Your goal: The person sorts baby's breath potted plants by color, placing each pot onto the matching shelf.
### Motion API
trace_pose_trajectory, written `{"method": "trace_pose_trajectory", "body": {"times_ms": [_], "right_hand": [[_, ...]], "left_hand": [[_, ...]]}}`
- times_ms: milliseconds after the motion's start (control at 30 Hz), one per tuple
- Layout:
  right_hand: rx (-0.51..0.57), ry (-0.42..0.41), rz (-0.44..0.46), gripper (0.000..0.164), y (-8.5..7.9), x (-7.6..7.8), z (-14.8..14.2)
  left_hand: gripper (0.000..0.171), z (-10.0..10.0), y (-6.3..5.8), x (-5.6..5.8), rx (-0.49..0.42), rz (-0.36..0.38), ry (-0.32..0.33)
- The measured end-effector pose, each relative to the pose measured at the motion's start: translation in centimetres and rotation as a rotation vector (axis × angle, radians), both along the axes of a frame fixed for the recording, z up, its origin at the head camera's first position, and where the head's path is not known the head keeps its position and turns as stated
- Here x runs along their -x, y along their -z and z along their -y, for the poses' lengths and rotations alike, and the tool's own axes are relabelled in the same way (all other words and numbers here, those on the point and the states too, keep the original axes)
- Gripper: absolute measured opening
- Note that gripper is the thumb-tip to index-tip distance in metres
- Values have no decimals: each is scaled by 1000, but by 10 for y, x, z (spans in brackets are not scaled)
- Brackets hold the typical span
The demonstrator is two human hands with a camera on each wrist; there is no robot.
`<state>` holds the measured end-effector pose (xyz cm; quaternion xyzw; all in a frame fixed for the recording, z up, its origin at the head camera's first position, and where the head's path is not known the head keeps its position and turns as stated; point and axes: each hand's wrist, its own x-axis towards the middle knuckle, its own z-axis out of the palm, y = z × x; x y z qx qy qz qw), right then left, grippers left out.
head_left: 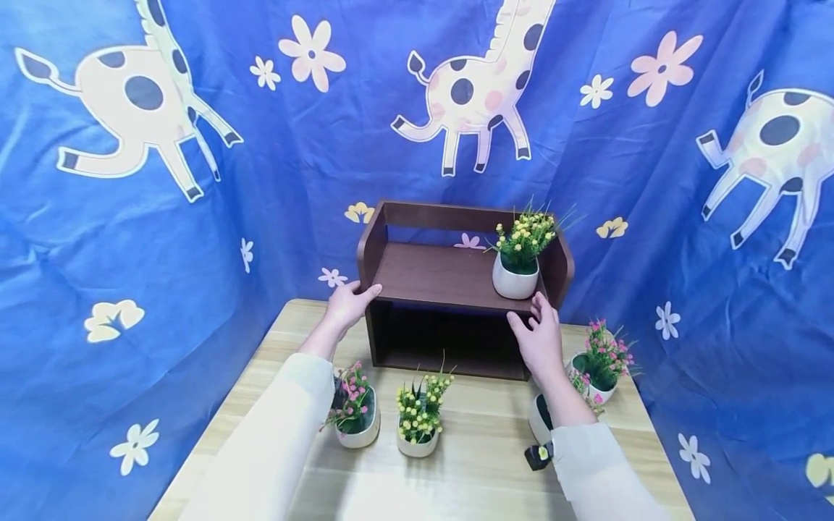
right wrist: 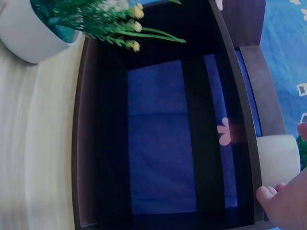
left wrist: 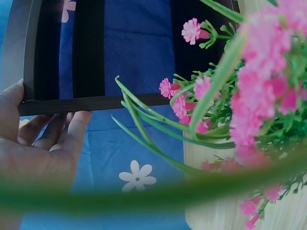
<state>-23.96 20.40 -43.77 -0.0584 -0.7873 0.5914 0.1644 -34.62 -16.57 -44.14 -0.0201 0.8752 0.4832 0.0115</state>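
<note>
A dark brown two-tier shelf (head_left: 430, 273) stands on the table. My left hand (head_left: 348, 307) grips its left side panel, thumb on one face and fingers on the other in the left wrist view. A white pot (head_left: 515, 278) with yellow flowers (head_left: 526, 235) sits at the right end of the upper tier. My right hand (head_left: 542, 340) is at the shelf's front right corner, thumb apart from the loosely bent fingers. In the right wrist view, its fingertips (right wrist: 265, 195) lie at the shelf edge beside the pot; contact with the pot is unclear.
A pink-flowered pot (head_left: 360, 427) and a yellow-flowered pot (head_left: 418, 438) stand on the wooden table (head_left: 476, 463) in front of the shelf. Another pink-flowered pot (head_left: 601, 373) is at the right; one more is partly behind my right forearm. A blue curtain (head_left: 260, 195) surrounds the table.
</note>
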Motion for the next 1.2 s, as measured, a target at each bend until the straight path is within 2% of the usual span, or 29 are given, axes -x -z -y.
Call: {"method": "trace_pose_trajectory", "body": {"times_ms": [267, 567, 733, 900, 1033, 1200], "right_hand": [[-52, -40, -41, 77, 26, -38, 11], [-117, -90, -31, 83, 54, -63, 23], [-151, -114, 19, 87, 76, -76, 34], [-174, -162, 119, 95, 102, -90, 48], [-149, -206, 182, 98, 120, -98, 57], [-119, -256, 205, 98, 138, -105, 63]], "left_hand": [[67, 1, 1, 4, -13, 6, -8], [63, 0, -2, 5, -29, 19, -14], [64, -2, -1, 4, -27, 21, -13], [66, -1, 0, 6, -30, 20, -14], [67, -1, 1, 7, -33, 24, -10], [68, -1, 0, 6, -35, 33, -11]]}}
